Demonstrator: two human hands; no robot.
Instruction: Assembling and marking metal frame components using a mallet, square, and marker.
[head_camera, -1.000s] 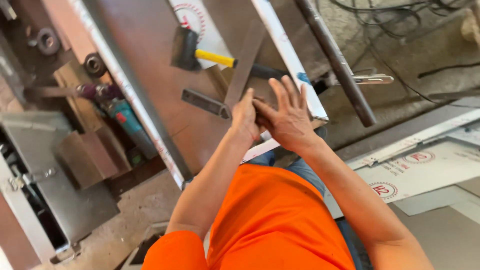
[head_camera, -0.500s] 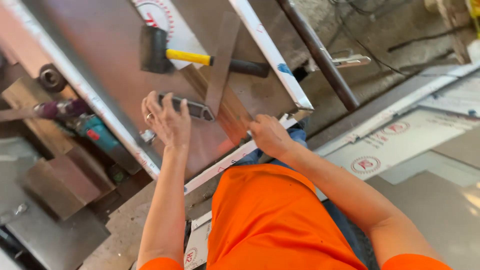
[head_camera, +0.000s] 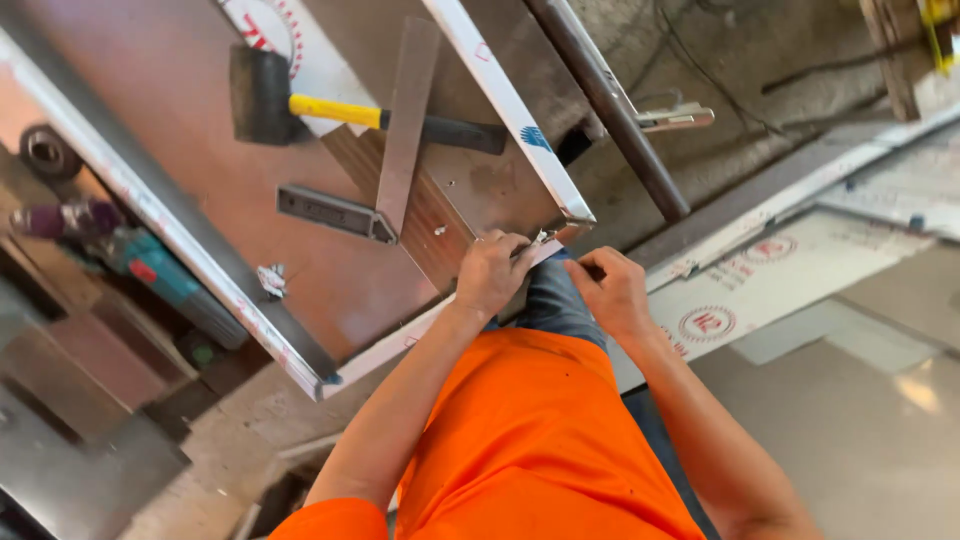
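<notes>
A metal frame with white protective film lies on a brown worktable (head_camera: 200, 90); its near rail (head_camera: 400, 343) meets the right rail (head_camera: 500, 95) at a corner by the table edge. My left hand (head_camera: 490, 275) is closed over the near rail right at that corner, fingertips pinched toward the joint. My right hand (head_camera: 612, 290) hovers just right of the corner, off the table edge, fingers curled with nothing visible in them. A steel try square (head_camera: 400, 130) lies inside the frame, just beyond my left hand.
A black rubber mallet (head_camera: 262, 92) with a yellow handle rests behind the square. A dark metal pipe (head_camera: 610, 110) slants past the right rail, with a clamp (head_camera: 675, 118) beside it. A teal power drill (head_camera: 150, 265) sits on the left. White film-covered panels (head_camera: 760, 270) lie on the right.
My left hand left the try square and came back to the frame's near corner. My right hand shifted off the rail to the right of the corner. The view has tilted.
</notes>
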